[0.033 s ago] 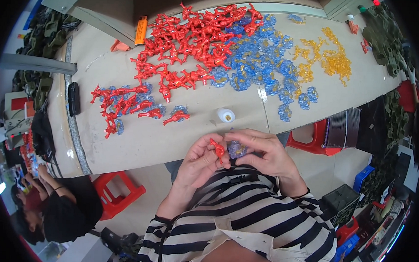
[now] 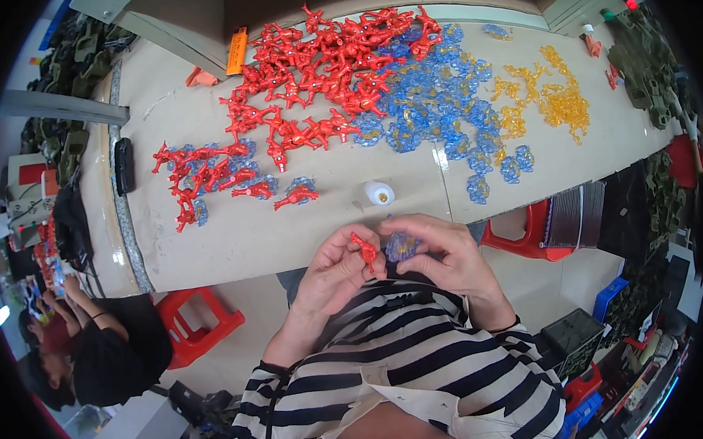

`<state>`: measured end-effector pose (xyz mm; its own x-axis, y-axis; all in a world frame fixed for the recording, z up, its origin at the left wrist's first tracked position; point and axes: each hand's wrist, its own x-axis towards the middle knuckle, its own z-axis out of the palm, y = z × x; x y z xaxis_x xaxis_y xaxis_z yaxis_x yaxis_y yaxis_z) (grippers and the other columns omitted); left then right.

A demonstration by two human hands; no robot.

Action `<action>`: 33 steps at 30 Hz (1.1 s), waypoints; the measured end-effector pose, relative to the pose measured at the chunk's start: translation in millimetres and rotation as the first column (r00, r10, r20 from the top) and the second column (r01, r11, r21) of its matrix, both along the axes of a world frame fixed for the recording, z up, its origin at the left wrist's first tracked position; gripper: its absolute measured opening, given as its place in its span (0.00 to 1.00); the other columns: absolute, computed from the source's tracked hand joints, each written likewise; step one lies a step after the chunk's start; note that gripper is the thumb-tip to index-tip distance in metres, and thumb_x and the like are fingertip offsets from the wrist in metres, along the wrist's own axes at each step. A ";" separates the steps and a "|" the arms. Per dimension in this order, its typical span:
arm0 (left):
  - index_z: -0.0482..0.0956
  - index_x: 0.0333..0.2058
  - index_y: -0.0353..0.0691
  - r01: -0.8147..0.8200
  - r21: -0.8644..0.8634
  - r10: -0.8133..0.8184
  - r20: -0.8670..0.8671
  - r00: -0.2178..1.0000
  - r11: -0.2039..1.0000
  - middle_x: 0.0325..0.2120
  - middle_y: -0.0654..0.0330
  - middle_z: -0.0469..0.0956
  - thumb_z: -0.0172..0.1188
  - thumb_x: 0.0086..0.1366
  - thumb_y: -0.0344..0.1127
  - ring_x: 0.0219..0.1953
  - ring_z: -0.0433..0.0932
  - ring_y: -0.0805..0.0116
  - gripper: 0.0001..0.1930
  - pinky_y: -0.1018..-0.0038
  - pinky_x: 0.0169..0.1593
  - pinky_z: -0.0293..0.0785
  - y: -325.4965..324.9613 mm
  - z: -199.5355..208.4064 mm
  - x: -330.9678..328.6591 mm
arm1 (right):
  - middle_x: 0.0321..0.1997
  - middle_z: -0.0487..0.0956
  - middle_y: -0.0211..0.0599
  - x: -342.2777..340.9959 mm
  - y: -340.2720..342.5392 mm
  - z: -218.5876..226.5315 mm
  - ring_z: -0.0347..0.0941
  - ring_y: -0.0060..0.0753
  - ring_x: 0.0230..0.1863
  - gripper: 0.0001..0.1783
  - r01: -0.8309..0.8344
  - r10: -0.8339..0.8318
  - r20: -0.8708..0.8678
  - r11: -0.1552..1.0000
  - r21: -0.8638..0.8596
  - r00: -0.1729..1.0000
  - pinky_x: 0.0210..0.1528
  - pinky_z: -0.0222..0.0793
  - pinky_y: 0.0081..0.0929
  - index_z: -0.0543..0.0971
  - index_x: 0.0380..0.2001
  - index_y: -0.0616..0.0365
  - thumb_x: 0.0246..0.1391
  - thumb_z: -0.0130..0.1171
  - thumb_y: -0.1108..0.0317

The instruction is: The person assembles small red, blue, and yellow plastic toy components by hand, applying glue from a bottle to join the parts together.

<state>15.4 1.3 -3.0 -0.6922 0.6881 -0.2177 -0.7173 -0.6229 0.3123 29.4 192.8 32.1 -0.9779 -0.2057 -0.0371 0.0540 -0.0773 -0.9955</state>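
Observation:
Close to my body, just past the table's near edge, both hands are raised side by side. My left hand (image 2: 336,271) pinches a small red plastic figure (image 2: 365,251) between thumb and fingers. In my right hand (image 2: 451,258) is a clear blue plastic piece (image 2: 401,246), held right beside the figure; whether the two touch I cannot tell. A small white bottle (image 2: 379,193) stands on the table in front of my hands. To its left lie several red figures joined with blue pieces (image 2: 297,193).
A heap of red figures (image 2: 295,70) covers the table's back middle, beside a pile of clear blue pieces (image 2: 441,99). Clear yellow pieces (image 2: 565,99) lie farther right. A black object (image 2: 124,167) rests near the left edge. Red stools (image 2: 197,322) stand below; another person (image 2: 107,342) sits at left.
The blue piece has turned slightly in my right hand. The red figure in my left hand has tilted a little. On the table, everything stays in place.

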 end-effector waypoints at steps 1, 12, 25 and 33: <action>0.66 0.46 0.37 -0.024 -0.034 0.024 -0.013 1.000 0.999 0.37 0.57 0.68 0.50 0.62 0.28 0.38 0.72 0.66 0.13 0.71 0.42 0.71 0.4 0.5 0.3 | 0.46 0.74 0.47 2.1 1.6 -1.6 0.77 0.26 0.31 0.17 0.058 -0.061 0.067 0.997 0.052 0.996 0.31 0.75 0.17 0.74 0.38 0.70 0.40 0.59 0.85; 0.72 0.35 0.38 -0.237 -0.133 0.189 -0.302 0.935 0.962 0.34 0.57 0.70 0.60 0.53 0.25 0.37 0.72 0.64 0.10 0.71 0.41 0.70 8.4 -4.1 2.7 | 0.33 0.77 0.47 13.0 -4.3 -18.3 0.76 0.26 0.26 0.10 0.143 -0.074 0.198 0.923 -0.357 0.977 0.26 0.73 0.17 0.76 0.33 0.70 0.43 0.56 0.86; 0.76 0.27 0.35 -0.398 -0.301 0.175 -0.563 0.807 0.867 0.33 0.56 0.74 0.63 0.45 0.18 0.38 0.73 0.65 0.09 0.74 0.42 0.72 8.4 -1.6 1.4 | 0.23 0.79 0.44 15.9 -5.8 -24.8 0.77 0.28 0.24 0.10 0.095 0.094 0.345 0.864 -0.495 0.934 0.25 0.73 0.18 0.75 0.37 0.68 0.49 0.52 0.82; 0.77 0.26 0.35 -0.476 -0.324 0.150 -0.678 0.720 0.818 0.31 0.57 0.75 0.62 0.44 0.16 0.37 0.73 0.64 0.09 0.74 0.37 0.72 9.8 -0.2 -0.1 | 0.23 0.78 0.48 20.6 -11.0 -41.2 0.77 0.30 0.21 0.10 0.125 0.148 0.325 0.717 -0.686 0.934 0.22 0.73 0.17 0.73 0.38 0.68 0.51 0.49 0.81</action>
